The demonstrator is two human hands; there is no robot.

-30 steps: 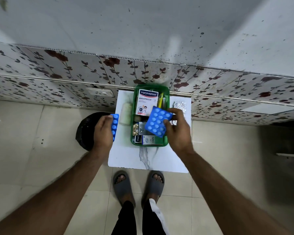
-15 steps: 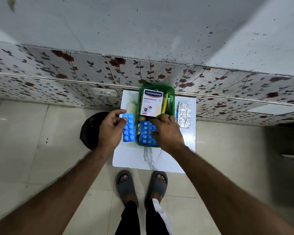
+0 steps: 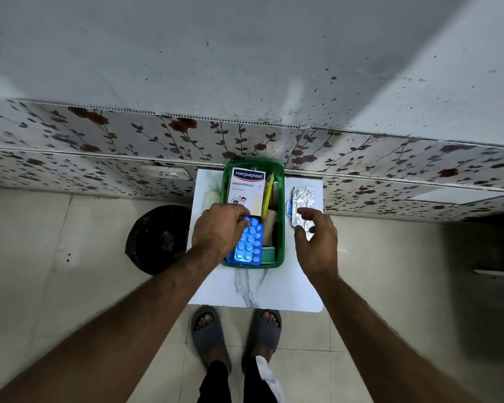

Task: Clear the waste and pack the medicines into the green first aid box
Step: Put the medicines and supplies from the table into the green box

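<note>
Left hand (image 3: 220, 228) is pinching a blue pill strip (image 3: 248, 243), laying it inside the green box (image 3: 280, 228) sitting on the white surface (image 3: 268, 286). Right hand (image 3: 316, 237) is hovering spread open, fingertips just touching the foil strip (image 3: 301, 203) lying beside the box.

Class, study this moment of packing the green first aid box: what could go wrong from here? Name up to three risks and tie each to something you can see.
1. The blue pill strips sit stacked high under the left hand; they could slide over the green box rim.
2. The right hand reaches for the foil strip near the small table edge; a nudge may knock it to the floor.
</note>
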